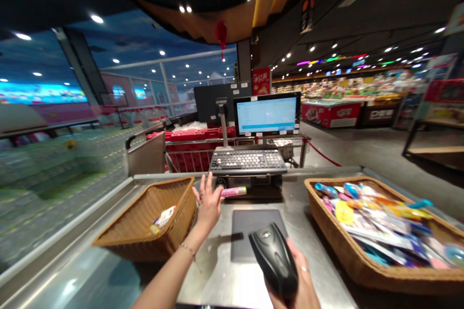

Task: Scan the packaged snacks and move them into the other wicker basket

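My right hand is wrapped round a black barcode scanner, raised over the steel counter. Ahead and to the left, my left hand pinches a slim pink tube-shaped item between thumb and finger, its other fingers spread. The item points right, with a pale green end; its exact kind I cannot make out. Just left of that hand stands a wicker basket with a few small packets in it. On the right, a second wicker basket is heaped with colourful small goods.
A keyboard and a lit monitor stand at the counter's far edge. A dark grey pad lies flat on the steel counter. Behind are metal rails, red crates and a red freezer chest.
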The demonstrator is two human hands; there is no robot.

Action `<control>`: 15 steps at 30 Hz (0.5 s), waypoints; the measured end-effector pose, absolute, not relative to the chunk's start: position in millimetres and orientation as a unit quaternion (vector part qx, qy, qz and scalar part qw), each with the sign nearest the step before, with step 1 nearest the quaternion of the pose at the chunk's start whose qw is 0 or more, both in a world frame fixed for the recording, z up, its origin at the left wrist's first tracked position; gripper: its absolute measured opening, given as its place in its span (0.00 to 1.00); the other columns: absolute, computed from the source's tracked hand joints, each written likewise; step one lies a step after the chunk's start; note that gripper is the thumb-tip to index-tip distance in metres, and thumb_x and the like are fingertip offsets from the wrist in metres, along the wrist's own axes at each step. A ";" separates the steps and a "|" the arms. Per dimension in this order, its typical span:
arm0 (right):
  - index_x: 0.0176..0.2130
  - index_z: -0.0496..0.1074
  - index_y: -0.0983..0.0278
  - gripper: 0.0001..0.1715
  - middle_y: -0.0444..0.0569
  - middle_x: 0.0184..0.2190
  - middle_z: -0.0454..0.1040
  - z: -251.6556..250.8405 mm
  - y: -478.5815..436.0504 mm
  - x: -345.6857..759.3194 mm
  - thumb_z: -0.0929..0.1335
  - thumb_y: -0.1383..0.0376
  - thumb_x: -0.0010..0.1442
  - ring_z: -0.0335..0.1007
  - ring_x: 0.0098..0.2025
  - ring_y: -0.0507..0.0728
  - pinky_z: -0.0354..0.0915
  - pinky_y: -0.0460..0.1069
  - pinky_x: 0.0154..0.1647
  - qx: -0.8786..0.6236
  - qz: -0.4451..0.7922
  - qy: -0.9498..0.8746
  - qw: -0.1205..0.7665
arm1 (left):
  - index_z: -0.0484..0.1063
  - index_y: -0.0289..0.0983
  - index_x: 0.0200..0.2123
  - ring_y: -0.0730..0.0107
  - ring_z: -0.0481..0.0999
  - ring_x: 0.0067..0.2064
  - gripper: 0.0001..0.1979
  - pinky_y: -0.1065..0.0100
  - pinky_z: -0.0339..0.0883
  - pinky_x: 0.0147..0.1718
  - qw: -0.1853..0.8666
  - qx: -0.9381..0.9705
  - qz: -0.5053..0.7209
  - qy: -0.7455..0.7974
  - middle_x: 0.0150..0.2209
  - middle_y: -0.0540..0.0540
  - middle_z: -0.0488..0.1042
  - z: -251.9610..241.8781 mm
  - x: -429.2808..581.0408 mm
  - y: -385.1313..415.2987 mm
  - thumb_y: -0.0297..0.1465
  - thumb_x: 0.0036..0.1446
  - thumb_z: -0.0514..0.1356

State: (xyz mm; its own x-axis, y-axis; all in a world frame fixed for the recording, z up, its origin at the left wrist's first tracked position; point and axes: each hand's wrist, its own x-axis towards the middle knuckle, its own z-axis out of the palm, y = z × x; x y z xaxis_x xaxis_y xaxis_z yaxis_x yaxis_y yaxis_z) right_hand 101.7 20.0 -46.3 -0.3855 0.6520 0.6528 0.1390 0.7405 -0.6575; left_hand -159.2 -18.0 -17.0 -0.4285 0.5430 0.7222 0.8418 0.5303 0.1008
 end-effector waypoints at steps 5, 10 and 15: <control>0.54 0.58 0.63 0.19 0.62 0.57 0.58 -52.2 24.2 104.5 0.57 0.67 0.63 0.58 0.63 0.69 0.63 0.63 0.60 -0.234 0.244 -0.814 0.473 | 0.76 0.41 0.45 0.43 0.40 0.72 0.13 0.27 0.36 0.61 0.321 -0.425 -0.231 -0.814 0.71 0.36 0.46 -17.8 -161.3 -20.2 0.27 0.61 0.56; 0.53 0.62 0.65 0.20 0.64 0.58 0.58 -56.3 25.7 106.0 0.58 0.68 0.61 0.60 0.63 0.71 0.64 0.64 0.58 -0.239 0.239 -0.821 0.461 | 0.76 0.41 0.44 0.43 0.40 0.72 0.12 0.27 0.36 0.61 0.320 -0.421 -0.226 -0.818 0.71 0.35 0.47 -16.8 -161.8 -22.1 0.27 0.61 0.55; 0.54 0.65 0.64 0.24 0.62 0.59 0.63 -61.6 28.0 107.8 0.62 0.65 0.58 0.60 0.64 0.70 0.64 0.62 0.59 -0.264 0.245 -0.813 0.458 | 0.76 0.41 0.44 0.43 0.41 0.72 0.12 0.27 0.36 0.61 0.324 -0.417 -0.223 -0.819 0.71 0.35 0.48 -16.1 -163.3 -24.7 0.28 0.60 0.56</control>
